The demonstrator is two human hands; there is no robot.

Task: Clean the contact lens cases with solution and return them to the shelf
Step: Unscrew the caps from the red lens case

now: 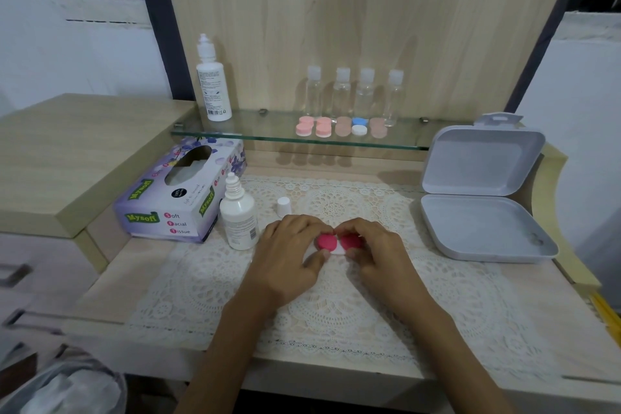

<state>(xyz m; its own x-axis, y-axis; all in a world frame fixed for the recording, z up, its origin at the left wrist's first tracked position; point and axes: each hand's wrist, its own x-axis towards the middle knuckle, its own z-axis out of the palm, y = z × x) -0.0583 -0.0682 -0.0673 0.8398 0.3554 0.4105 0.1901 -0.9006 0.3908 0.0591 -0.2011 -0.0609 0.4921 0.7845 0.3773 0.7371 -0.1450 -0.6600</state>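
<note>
A contact lens case (338,243) with two bright pink caps on a white base lies on the lace mat (336,306). My left hand (289,255) grips its left cap, and my right hand (376,250) grips its right cap. An uncapped white solution bottle (238,215) stands just left of my left hand, and its white cap (284,206) sits on the mat behind my hands. On the glass shelf (255,134) lie several lens cases (339,126), pale pink, beige and one blue-and-white.
A tall white solution bottle (212,81) stands on the shelf's left end, and several clear small bottles (353,92) line its back. A tissue box (181,191) sits at the left. An open grey plastic box (484,191) lies at the right.
</note>
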